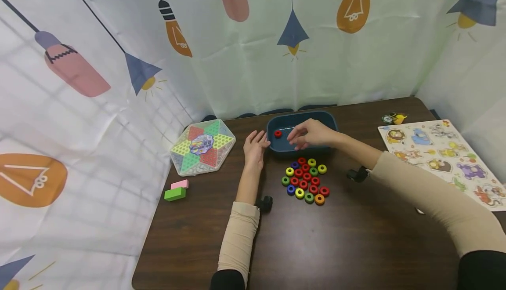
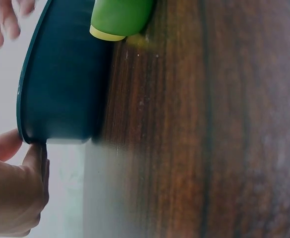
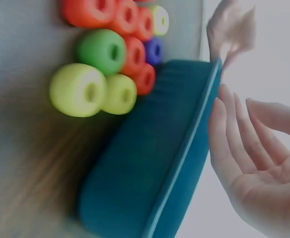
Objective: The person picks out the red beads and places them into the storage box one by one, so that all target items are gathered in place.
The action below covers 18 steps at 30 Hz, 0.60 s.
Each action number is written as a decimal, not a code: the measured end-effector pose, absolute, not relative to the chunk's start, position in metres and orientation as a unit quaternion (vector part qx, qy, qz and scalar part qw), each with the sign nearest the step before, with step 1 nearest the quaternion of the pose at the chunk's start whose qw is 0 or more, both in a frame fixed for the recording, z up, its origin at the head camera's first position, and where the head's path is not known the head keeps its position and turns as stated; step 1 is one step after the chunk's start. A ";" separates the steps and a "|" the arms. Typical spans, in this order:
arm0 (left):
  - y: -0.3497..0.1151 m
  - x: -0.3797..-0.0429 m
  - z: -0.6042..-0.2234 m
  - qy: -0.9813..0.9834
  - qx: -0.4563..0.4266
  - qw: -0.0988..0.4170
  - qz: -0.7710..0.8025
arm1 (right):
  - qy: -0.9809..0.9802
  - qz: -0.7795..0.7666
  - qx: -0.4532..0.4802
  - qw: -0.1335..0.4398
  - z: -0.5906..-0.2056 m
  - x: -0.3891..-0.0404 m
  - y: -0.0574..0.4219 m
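Note:
A dark teal tray (image 1: pixel 302 151) stands at the back of the table with one red bead (image 1: pixel 278 134) inside. My left hand (image 1: pixel 254 149) is at the tray's left end, fingers extended, with fingertips right at the rim in the left wrist view. Over the tray hovers my right hand (image 1: pixel 312 132), its fingers loosely bent and the palm bare in the right wrist view. In front of the tray lies a cluster of ring-shaped beads in red, yellow, green, blue and orange, among them a green bead (image 3: pixel 102 52) and a yellow bead (image 3: pixel 78 90).
A hexagonal star-pattern game board (image 1: pixel 203 147) lies to the left, with a pink block (image 1: pixel 179 184) and a green block (image 1: pixel 175 194) below it. On the right is an animal puzzle board (image 1: pixel 446 158), small trinkets (image 1: pixel 394 118) behind it. A patterned curtain (image 1: pixel 257 61) backs the table.

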<state>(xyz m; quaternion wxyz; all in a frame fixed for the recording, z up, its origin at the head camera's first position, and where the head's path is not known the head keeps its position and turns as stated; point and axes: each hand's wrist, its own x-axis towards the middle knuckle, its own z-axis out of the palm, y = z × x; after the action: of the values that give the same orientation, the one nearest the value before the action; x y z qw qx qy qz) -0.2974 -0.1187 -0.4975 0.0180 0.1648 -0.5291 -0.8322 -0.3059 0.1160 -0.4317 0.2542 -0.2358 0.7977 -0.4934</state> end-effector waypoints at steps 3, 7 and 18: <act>-0.121 -0.298 -0.498 -0.527 0.165 0.018 -0.833 | 0.806 -0.472 -0.249 0.257 -0.435 -0.290 0.126; -0.122 -0.298 -0.498 -0.525 0.162 0.015 -0.836 | 0.834 -0.406 -0.287 0.237 -0.443 -0.273 0.136; -0.119 -0.298 -0.498 -0.529 0.157 0.015 -0.834 | 0.878 -0.305 -0.331 0.164 -0.474 -0.252 0.134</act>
<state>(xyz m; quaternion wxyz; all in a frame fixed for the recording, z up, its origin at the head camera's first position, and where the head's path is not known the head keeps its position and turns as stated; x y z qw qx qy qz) -0.2978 -0.1188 -0.4985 0.0153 0.1571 -0.5291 -0.8338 -0.2516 0.1336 -0.4745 0.1637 -0.3313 0.8778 -0.3049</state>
